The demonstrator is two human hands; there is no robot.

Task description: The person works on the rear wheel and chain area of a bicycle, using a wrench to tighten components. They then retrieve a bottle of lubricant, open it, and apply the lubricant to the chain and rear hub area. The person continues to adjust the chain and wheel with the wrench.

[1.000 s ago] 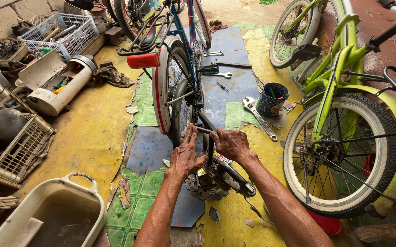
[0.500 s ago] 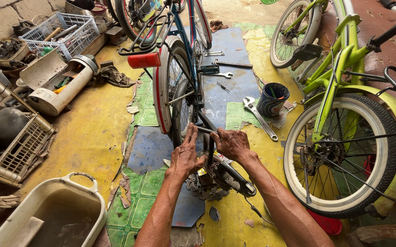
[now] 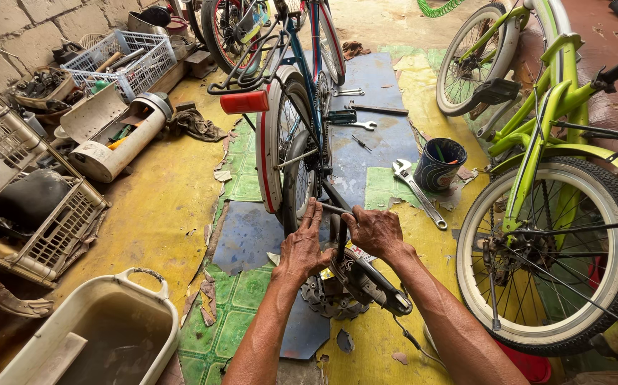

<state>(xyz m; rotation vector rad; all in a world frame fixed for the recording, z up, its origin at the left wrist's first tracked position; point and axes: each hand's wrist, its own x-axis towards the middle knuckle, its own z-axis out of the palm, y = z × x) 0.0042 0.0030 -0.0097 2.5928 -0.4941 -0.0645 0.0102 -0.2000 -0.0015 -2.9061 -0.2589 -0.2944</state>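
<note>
I judge the job on the blue bicycle (image 3: 316, 107) to be midway: the bike stands on the floor, its rear wheel (image 3: 287, 153) is in the frame, and the crank arm (image 3: 373, 281) and toothed chainring (image 3: 330, 303) at the bottom bracket are still fitted. I see no loose part lifted off there, so whatever tightening or removal is under way is not finished.

My left hand (image 3: 302, 249) sits at about 9 o'clock of the bottom bracket, fingers curled shut around the frame tube just behind the wheel, thumb side up. My right hand (image 3: 374, 232) is at about 1 o'clock of it, closed in a fist around a thin dark bar (image 3: 339, 239) that drops toward the crank; whether that is a tool or a frame part I cannot tell. Both forearms reach in from 6 o'clock, converging.

An adjustable wrench (image 3: 417, 191) lies on the floor at 2 o'clock of my hands, beside a dark tub (image 3: 438, 164), untouched. A green bicycle (image 3: 558, 214) stands at 3 o'clock.
</note>
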